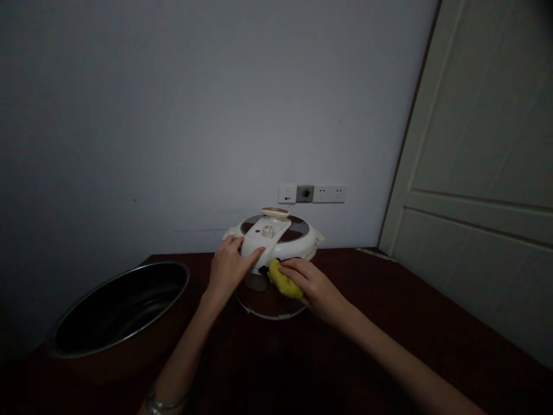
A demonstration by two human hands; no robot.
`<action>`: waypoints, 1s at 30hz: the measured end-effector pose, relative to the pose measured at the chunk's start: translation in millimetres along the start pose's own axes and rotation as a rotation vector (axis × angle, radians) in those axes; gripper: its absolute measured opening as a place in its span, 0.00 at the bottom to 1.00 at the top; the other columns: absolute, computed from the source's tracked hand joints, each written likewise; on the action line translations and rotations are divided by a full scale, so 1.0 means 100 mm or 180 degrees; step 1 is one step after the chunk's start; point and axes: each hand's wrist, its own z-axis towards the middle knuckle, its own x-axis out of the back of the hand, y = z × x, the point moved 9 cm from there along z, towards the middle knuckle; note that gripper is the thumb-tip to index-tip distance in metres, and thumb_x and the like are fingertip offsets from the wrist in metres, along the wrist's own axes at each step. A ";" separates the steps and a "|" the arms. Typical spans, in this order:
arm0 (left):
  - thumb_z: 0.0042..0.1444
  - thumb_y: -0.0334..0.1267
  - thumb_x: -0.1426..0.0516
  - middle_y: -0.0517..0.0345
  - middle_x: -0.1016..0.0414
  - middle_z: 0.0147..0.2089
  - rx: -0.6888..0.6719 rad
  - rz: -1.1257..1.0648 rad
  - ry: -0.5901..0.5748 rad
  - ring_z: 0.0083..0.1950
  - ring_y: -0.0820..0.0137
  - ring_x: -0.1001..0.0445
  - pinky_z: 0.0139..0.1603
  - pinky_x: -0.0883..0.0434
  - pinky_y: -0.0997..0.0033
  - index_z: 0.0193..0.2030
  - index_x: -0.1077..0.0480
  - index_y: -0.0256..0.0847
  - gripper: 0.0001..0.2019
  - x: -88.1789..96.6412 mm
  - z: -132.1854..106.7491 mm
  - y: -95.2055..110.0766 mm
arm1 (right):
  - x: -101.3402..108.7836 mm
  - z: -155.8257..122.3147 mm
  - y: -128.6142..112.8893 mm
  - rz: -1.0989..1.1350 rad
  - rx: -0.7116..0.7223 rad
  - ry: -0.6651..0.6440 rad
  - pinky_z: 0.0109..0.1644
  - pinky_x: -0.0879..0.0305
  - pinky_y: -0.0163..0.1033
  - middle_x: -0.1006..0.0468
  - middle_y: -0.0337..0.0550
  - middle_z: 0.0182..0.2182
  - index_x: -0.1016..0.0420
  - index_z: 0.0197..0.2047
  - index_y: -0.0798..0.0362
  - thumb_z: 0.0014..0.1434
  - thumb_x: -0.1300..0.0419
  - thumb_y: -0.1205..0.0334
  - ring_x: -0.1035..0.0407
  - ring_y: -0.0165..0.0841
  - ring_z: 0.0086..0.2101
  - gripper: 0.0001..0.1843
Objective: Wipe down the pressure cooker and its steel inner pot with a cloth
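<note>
The left hand, spread open, rests on the electric pressure cooker; the right hand, closed around a yellow cloth, hides part of its front. The cooker stands on the tabletop (wide basin left, wall sockets behind).

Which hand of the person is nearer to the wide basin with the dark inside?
Left. The left hand rests on the electric pressure cooker, right of the basin; the right hand, holding the yellow cloth, is farther right.
</note>
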 end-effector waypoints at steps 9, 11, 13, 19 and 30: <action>0.50 0.56 0.44 0.50 0.28 0.38 -0.0029 -0.0035 0.0111 0.37 0.64 0.28 0.40 0.31 0.64 0.40 0.26 0.38 0.22 0.00 0.00 0.01 | -0.09 0.08 -0.02 0.0299 0.0229 0.0069 0.53 0.34 0.51 0.28 0.55 0.48 0.35 0.54 0.56 0.48 0.49 0.77 0.35 0.42 0.50 0.29; 0.50 0.55 0.43 0.50 0.28 0.37 0.0000 -0.0057 0.0116 0.37 0.64 0.28 0.41 0.31 0.64 0.40 0.25 0.38 0.22 0.01 0.00 0.00 | -0.14 0.13 -0.06 0.0328 0.0274 0.0056 0.53 0.34 0.51 0.28 0.55 0.48 0.35 0.54 0.57 0.46 0.49 0.78 0.35 0.42 0.51 0.30; 0.49 0.55 0.43 0.50 0.28 0.37 0.0022 -0.0084 0.0119 0.37 0.64 0.28 0.41 0.31 0.64 0.40 0.25 0.38 0.21 0.01 0.00 0.00 | -0.11 0.09 0.00 0.0374 0.0216 0.0033 0.53 0.34 0.50 0.28 0.54 0.48 0.35 0.55 0.56 0.46 0.50 0.78 0.35 0.41 0.50 0.31; 0.49 0.55 0.43 0.51 0.28 0.38 0.0035 -0.0132 0.0111 0.37 0.64 0.28 0.41 0.31 0.65 0.39 0.25 0.38 0.21 0.00 0.00 -0.01 | 0.19 -0.14 0.26 0.0360 0.0065 0.0303 0.50 0.32 0.47 0.26 0.51 0.46 0.34 0.53 0.52 0.52 0.49 0.75 0.32 0.39 0.48 0.25; 0.49 0.56 0.43 0.51 0.27 0.38 0.0036 -0.0183 0.0178 0.36 0.65 0.28 0.39 0.31 0.65 0.42 0.25 0.38 0.23 0.01 -0.01 -0.02 | -0.02 0.03 0.09 0.0437 0.0327 0.0022 0.49 0.31 0.47 0.26 0.52 0.45 0.35 0.53 0.55 0.46 0.49 0.77 0.32 0.39 0.48 0.29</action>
